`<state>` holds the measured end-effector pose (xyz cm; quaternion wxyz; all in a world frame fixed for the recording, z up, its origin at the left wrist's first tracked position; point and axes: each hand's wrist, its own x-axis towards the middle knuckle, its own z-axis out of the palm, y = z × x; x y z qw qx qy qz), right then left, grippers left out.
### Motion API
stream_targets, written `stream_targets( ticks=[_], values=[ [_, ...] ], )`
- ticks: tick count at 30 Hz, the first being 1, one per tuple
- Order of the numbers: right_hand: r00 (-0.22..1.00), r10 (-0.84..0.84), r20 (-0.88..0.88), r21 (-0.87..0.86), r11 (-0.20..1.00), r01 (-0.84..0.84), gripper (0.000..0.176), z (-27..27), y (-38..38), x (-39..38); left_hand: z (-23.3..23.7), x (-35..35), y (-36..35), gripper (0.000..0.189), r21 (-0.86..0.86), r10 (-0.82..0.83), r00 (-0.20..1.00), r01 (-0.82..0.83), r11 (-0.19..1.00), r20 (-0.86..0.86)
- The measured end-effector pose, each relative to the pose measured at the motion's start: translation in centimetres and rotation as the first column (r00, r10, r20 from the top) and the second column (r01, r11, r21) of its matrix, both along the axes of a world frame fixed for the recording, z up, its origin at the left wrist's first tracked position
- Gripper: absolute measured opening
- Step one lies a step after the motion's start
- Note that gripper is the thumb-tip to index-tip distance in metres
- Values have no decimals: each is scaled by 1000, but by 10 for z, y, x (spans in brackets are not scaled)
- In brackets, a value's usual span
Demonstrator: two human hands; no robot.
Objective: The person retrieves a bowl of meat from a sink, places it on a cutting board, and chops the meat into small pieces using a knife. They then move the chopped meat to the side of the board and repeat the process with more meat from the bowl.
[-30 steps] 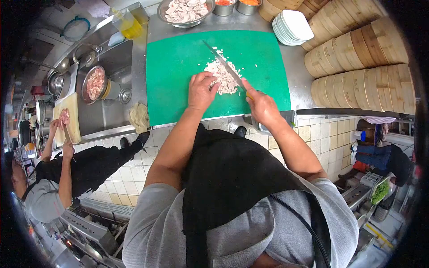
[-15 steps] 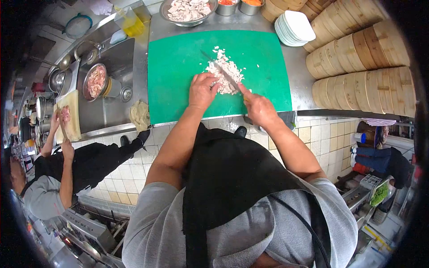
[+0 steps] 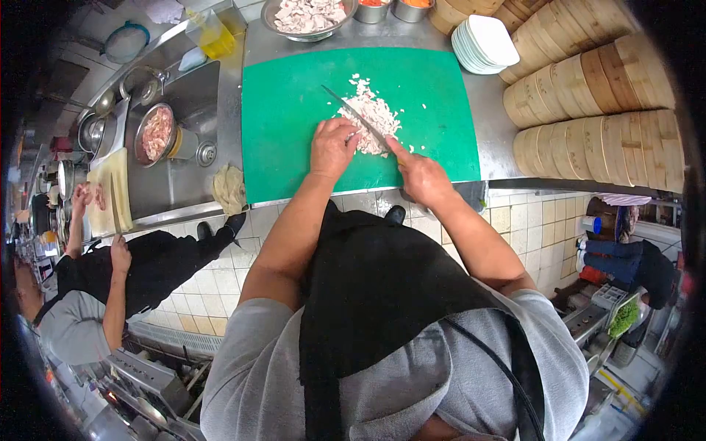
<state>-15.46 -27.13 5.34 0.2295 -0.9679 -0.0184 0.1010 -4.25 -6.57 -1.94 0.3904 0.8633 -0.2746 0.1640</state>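
Note:
A pile of chopped pale meat (image 3: 375, 112), probably chicken, lies on the green cutting board (image 3: 283, 140). My right hand (image 3: 424, 180) is closed round the handle of a long kitchen knife (image 3: 354, 113). The narrow blade slants across the pile, its tip pointing to the far left. On the pile's near left edge, my left hand (image 3: 332, 149) has its fingers curled down against the meat, close beside the blade. Its fingertips are partly hidden.
At the back stand a bowl of meat pieces (image 3: 309, 16) and small metal tins (image 3: 373, 10). Stacked white plates (image 3: 491, 42) and bamboo steamers (image 3: 599, 151) line the right. A sink (image 3: 193, 110) lies left, where a co-worker (image 3: 88, 323) handles meat at another board (image 3: 110, 195).
The knife has turned slightly, its tip now farther left, and my right hand has shifted a little left. My left hand stays nearly in place. The co-worker's hands have moved apart.

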Motion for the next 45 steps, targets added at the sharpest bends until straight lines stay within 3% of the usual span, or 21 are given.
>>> stream_targets(
  ticks=[1,3,6,10,12,15,19,21,22,24,27,30,34,36,37,39,43,45],
  values=[
    [1000,5,6,0,1000,-5,67,1,1,3,1,2,1,18,-3,2,1000,-2,1000,-4],
    [980,-38,193,88,996,21,69,5,3,-1,1,0,1,18,-5,0,1000,0,1000,-7],
    [971,-50,233,132,991,20,69,0,5,-2,1,-1,0,18,-19,3,1000,-3,1000,-7],
    [999,18,42,-36,999,-17,69,4,2,5,5,0,2,19,-13,1,1000,-1,1000,4],
    [979,-24,201,73,997,10,69,16,2,3,4,0,0,18,-21,4,1000,-4,1000,3],
    [995,13,100,-51,999,-8,69,-4,-6,2,1,0,0,17,-24,13,1000,-13,1000,0],
    [995,16,101,-39,999,-13,69,0,-5,2,4,-2,1,17,-21,17,999,-18,1000,-38],
    [968,-56,245,108,994,30,69,7,2,-1,4,0,-1,18,-19,24,999,-25,1000,-31],
    [968,-58,242,108,994,32,69,3,0,-1,2,-1,-1,18,-13,31,999,-31,999,-26],
    [999,-2,49,-17,1000,3,69,-5,-5,3,1,-3,0,18,-14,20,1000,-20,1000,-14],
    [979,-27,201,86,996,10,70,5,-2,2,3,-3,2,18,-16,17,1000,-18,1000,-18],
    [969,-39,242,124,992,9,71,3,4,-2,5,-2,0,17,-27,19,999,-20,999,-42],
    [997,43,67,13,999,-44,70,5,4,7,3,-1,2,17,-35,-2,1000,2,999,-12],
    [972,-31,235,124,992,2,69,16,8,4,1,-1,1,16,-33,4,1000,-4,999,5],
    [972,-27,235,122,993,-2,69,11,7,5,0,0,1,16,-32,17,1000,-16,999,21],
    [997,40,69,4,999,-40,68,3,9,3,-2,-3,1,17,-32,17,1000,-17,999,0],
    [999,34,-32,-8,999,-34,68,24,9,5,4,-1,3,18,-67,15,1000,-17,998,-23],
    [985,-32,168,111,994,13,68,31,12,2,8,-1,5,18,-69,37,999,-37,997,3]
  ],
)
